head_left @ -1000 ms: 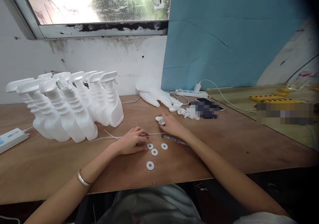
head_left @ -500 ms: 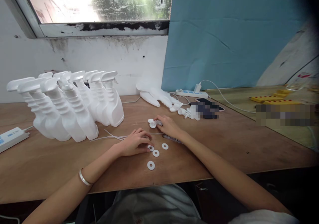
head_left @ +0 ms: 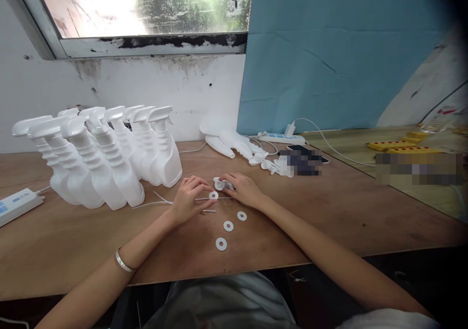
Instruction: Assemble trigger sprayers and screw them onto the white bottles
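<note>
Washers, flat, white and annular [head_left: 218, 246], lie loose on the brown tabletop [head_left: 329, 212]; clock directions are read from a fourth, held washer [head_left: 216, 195]. From near to far, the loose three sit at nearly 6, at 5 and at 4 o'clock, all apart. The left hand [head_left: 190, 196] has thumb and forefinger parted by only the width of the held washer — pinched between them — with the other fingers curved. The right hand [head_left: 243, 188], just beside at about 2 o'clock, has its fingers drawn in around a white plastic fitting [head_left: 219, 184], partly covered by them; the fitting and held washer appear close, contact uncertain. A thin white tube [head_left: 149, 204] runs at 9 o'clock. Farther off: upright white spray bottles [head_left: 126, 175] at 10, more white fittings [head_left: 272, 165] at 2, white bottles lying down [head_left: 236, 143] between 12 and 1, and — beyond the table — a window [head_left: 175, 7] at 11.
</note>
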A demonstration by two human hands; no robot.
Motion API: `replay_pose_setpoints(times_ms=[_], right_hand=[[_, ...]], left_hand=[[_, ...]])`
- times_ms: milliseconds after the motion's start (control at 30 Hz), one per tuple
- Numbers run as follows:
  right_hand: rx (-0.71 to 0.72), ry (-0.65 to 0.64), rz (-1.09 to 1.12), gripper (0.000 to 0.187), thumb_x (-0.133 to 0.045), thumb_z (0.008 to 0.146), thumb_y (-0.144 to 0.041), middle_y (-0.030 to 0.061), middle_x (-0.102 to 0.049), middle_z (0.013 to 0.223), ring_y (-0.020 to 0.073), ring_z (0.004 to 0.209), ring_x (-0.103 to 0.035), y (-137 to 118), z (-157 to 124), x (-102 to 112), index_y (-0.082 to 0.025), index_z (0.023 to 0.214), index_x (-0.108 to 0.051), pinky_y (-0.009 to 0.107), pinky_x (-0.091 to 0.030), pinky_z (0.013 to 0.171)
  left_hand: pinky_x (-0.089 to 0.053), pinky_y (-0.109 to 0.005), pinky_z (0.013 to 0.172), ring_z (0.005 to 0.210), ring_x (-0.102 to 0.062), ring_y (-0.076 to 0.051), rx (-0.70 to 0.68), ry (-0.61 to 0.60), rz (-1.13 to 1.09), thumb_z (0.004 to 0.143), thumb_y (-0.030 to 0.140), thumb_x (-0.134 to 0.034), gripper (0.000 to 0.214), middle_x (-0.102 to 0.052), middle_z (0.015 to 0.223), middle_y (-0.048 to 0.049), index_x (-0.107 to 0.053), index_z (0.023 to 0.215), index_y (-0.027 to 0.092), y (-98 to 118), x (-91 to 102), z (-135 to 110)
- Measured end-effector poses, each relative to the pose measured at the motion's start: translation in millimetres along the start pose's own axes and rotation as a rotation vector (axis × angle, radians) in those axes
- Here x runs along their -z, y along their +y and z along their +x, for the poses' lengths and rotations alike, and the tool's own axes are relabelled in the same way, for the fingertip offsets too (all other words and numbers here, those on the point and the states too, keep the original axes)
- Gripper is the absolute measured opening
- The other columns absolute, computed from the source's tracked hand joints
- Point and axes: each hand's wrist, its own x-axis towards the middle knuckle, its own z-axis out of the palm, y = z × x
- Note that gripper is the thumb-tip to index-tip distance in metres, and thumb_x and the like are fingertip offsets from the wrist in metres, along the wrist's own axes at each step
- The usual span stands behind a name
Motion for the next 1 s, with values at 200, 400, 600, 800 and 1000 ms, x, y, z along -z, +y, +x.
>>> replay_pose_setpoints(times_ms=[200, 400, 600, 800, 1000], right_hand=[[0.008, 0.107, 0.157, 0.023, -0.051, 0.081, -0.032, 0.0043, -0.062, 0.097, 0.0182, 0.087, -0.056, -12, -2, 4, -0.023, 0.102, -0.054, 0.029, -0.040, 0.075], [0.075, 0.163, 0.302, 0.023, -0.054, 0.079, -0.033, 0.0028, -0.062, 0.098, 0.0179, 0.089, -0.055, -28, -4, -4, -0.024, 0.100, -0.055, 0.030, -0.040, 0.080], [0.078, 0.142, 0.381, 0.025, -0.053, 0.079, -0.039, 0.0027, -0.063, 0.093, 0.0170, 0.083, -0.055, -33, -5, -8, -0.023, 0.098, -0.056, 0.030, -0.041, 0.077], [0.043, 0.146, 0.476, 0.027, -0.055, 0.077, -0.039, 0.0022, -0.063, 0.089, 0.0159, 0.081, -0.056, -33, -4, -7, -0.022, 0.097, -0.056, 0.029, -0.042, 0.075], [0.011, 0.131, 0.590, 0.028, -0.059, 0.075, -0.034, 0.0024, -0.063, 0.090, 0.0150, 0.083, -0.057, -32, -4, -7, -0.021, 0.099, -0.057, 0.028, -0.043, 0.076]], left_hand=[[-0.037, -0.032, 0.077, 0.085, -0.053, -0.017, 0.024, 0.132, 0.084, 0.078, 0.035, -0.056, 0.019, -0.061, 0.087, -0.0040, -0.060, 0.089, 0.020, 1, 2.7, 0], [-0.037, -0.032, 0.078, 0.089, -0.052, -0.018, 0.021, 0.146, 0.125, 0.079, 0.033, -0.055, 0.021, -0.059, 0.092, -0.0045, -0.059, 0.095, 0.022, -1, 1.8, -1], [-0.037, -0.033, 0.080, 0.091, -0.051, -0.019, 0.049, 0.075, 0.151, 0.081, 0.033, -0.051, 0.022, -0.056, 0.096, -0.0054, -0.059, 0.098, 0.022, -4, 0.4, -1], [-0.036, -0.033, 0.080, 0.092, -0.050, -0.019, 0.036, 0.052, 0.156, 0.081, 0.033, -0.050, 0.024, -0.056, 0.098, -0.0060, -0.058, 0.101, 0.023, -4, 2.8, 0], [-0.035, -0.033, 0.080, 0.093, -0.051, -0.019, 0.018, 0.051, 0.180, 0.080, 0.035, -0.052, 0.027, -0.056, 0.099, -0.0067, -0.058, 0.103, 0.023, -4, 2.8, 0]])
